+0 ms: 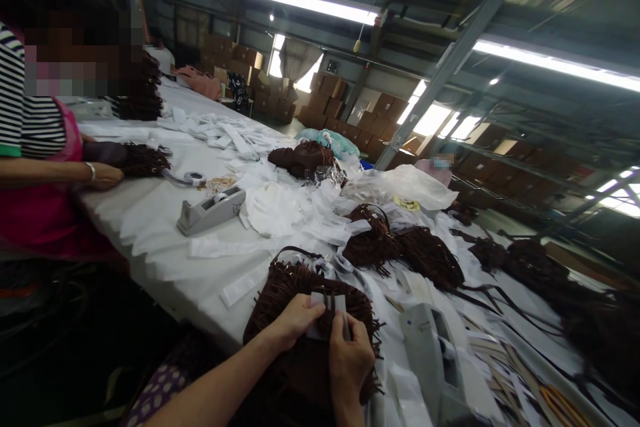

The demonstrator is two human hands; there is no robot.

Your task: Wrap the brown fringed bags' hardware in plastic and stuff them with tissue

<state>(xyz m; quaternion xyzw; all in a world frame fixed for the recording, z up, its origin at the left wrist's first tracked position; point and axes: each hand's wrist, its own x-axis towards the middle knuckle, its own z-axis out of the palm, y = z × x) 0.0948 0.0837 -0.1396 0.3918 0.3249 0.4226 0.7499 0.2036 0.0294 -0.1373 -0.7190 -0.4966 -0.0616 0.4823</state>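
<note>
Your left fingers and right fingers pinch white strips over the brown fringed bag at the near edge of the surface; their fitting looks underway, unfinished. Beyond lie other fringed bags, progress unclear.

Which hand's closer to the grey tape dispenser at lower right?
Right. The right hand is just left of the grey tape dispenser, not touching it; the left hand is farther left, beyond the right hand, over the brown fringed bag.
</note>
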